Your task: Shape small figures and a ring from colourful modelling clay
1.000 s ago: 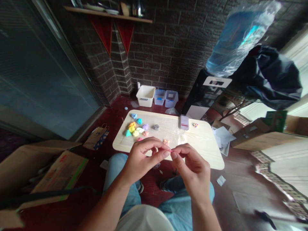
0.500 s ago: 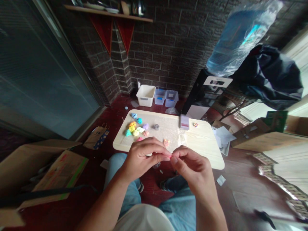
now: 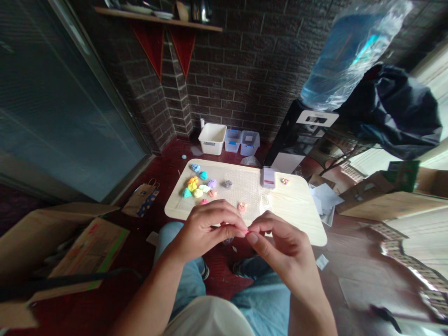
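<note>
My left hand (image 3: 206, 228) and my right hand (image 3: 283, 247) meet over the near edge of a pale wooden board (image 3: 297, 221). Their fingertips pinch a tiny pink piece of soft modelling clay (image 3: 247, 232), mostly hidden by the fingers. Beyond them, a sheet of bubble wrap (image 3: 241, 184) covers much of the board. Several coloured clay lumps (image 3: 196, 186) lie at its left side. A small peach clay figure (image 3: 241, 206) sits closest to my hands, just above my left fingers.
A white plastic bin (image 3: 212, 138) and two clear lidded boxes (image 3: 241, 142) stand by the brick wall beyond the board. A paper gift bag (image 3: 141, 199) lies to the left, an open cardboard box (image 3: 80, 252) at lower left, and loose papers (image 3: 324, 198) to the right.
Both hands keep their pinch on the pink piece. My right hand has dropped slightly and turned closer to my left hand, and the view has shifted a little.
</note>
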Available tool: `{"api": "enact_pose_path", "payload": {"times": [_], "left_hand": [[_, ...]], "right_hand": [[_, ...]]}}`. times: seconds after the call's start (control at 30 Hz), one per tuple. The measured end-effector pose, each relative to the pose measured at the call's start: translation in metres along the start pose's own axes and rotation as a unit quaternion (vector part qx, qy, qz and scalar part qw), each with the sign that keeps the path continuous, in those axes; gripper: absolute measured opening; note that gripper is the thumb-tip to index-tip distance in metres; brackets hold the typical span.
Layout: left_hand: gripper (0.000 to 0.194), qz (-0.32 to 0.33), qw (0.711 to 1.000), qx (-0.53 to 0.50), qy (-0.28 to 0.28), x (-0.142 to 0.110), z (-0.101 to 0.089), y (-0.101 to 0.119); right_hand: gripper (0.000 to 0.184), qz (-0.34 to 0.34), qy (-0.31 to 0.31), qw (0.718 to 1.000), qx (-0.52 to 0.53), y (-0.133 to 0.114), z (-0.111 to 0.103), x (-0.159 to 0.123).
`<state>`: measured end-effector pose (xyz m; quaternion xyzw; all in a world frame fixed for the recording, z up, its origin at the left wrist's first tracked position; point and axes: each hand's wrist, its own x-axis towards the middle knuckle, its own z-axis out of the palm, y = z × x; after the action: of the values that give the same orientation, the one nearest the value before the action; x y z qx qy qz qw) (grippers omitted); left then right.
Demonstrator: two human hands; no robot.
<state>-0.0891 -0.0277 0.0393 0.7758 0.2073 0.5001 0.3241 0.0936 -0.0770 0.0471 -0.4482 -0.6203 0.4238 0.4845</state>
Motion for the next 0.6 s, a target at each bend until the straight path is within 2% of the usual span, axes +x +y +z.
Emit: {"api": "enact_pose_path", "payload": {"times": [0.17,0.27,0.37,0.47,0.6], "left_hand": [[0.007,0.033,0.998,0.019,-0.043,0.0035,-0.006,0.0018],[0.01,0.025,0.999,0.021,-0.035,0.0029,-0.0061,-0.0004],[0.011,-0.009,1.0,0.016,-0.005,-0.0001,-0.0049,-0.0026],[0.012,-0.039,0.999,0.012,0.015,-0.0031,-0.0033,-0.0019],[0.008,-0.062,0.998,0.029,0.011,-0.0031,0.0,0.0023]], "right_hand": [[0.012,0.052,-0.026,0.998,0.002,-0.007,-0.0023,0.0006],[0.017,0.111,-0.025,0.992,0.046,-0.0067,-0.0024,0.0009],[0.021,0.144,-0.018,0.986,0.079,-0.0032,-0.003,0.0006],[0.022,0.144,-0.011,0.987,0.076,-0.0009,-0.0034,0.0004],[0.017,0.094,0.003,0.995,0.019,-0.0014,-0.0025,0.0006]]}}
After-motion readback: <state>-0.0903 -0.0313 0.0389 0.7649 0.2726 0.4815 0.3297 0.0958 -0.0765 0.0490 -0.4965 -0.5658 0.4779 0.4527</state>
